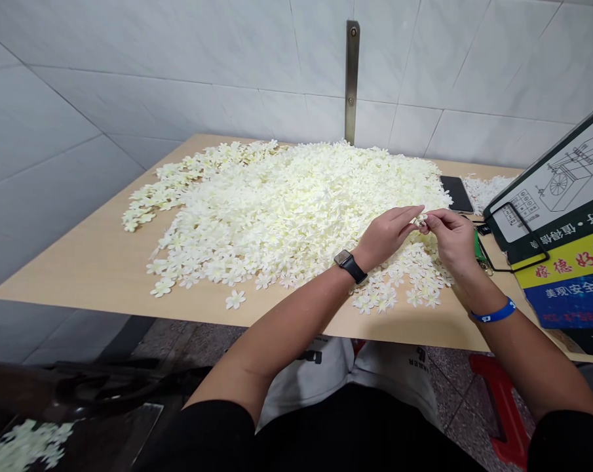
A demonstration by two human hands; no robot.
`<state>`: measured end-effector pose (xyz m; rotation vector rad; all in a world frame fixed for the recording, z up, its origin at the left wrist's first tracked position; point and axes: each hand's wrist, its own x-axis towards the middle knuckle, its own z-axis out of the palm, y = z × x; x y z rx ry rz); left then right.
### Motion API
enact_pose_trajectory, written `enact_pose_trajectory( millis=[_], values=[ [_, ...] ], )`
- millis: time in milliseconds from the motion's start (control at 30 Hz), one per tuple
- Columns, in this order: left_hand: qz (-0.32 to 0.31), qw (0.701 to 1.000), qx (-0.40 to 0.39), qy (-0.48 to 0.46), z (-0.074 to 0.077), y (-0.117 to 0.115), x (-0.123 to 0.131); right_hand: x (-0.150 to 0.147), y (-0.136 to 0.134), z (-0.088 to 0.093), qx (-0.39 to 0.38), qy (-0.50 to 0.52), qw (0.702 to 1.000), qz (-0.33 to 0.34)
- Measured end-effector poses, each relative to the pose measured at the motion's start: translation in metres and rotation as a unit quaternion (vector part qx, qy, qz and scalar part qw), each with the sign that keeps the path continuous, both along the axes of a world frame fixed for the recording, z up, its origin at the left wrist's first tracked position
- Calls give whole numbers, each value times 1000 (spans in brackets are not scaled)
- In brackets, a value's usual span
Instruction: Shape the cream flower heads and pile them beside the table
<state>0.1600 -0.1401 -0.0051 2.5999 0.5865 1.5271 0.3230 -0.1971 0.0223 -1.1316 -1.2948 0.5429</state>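
Note:
A wide heap of white artificial flowers (296, 210) with pale yellow-green centres covers much of the wooden tabletop (80, 262). Over the heap's right side, my left hand (385, 235) and my right hand (452, 239) meet at the fingertips. Between them is a small white artificial flower (420, 220), pinched by both hands and partly covered by the fingers. One single flower (235, 299) lies apart near the table's front edge. A black watch (350, 265) is on my left wrist, a blue band (495, 311) on my right.
Right of the heap lies a dark phone (456, 193), beside a pile of small white pieces (490, 190). A printed box (561, 223) and a black wire frame (527, 262) stand at the right. A red stool (502, 406) is below; more flowers (25, 446) lie low at left.

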Motion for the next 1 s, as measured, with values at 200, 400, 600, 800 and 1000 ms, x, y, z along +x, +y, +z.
enact_pose_trajectory(
  millis=[200, 400, 600, 800, 1000],
  values=[
    [19, 1000, -10, -6, 2, -2, 0, -1, -1, 3, -1, 11, 1000, -27],
    [28, 999, -7, -32, 4, -3, 0, 0, -1, 4, -5, -35, 997, -69],
    [24, 999, -11, -20, 4, -4, -1, -2, -1, 3, 14, -41, 998, -40],
    [-10, 999, 17, -28, 0, -3, 2, -5, -4, 4, 38, -52, 998, -17],
    [-6, 999, 15, -32, -2, -1, 2, -3, -4, 5, 45, -64, 997, -19]
  ],
)
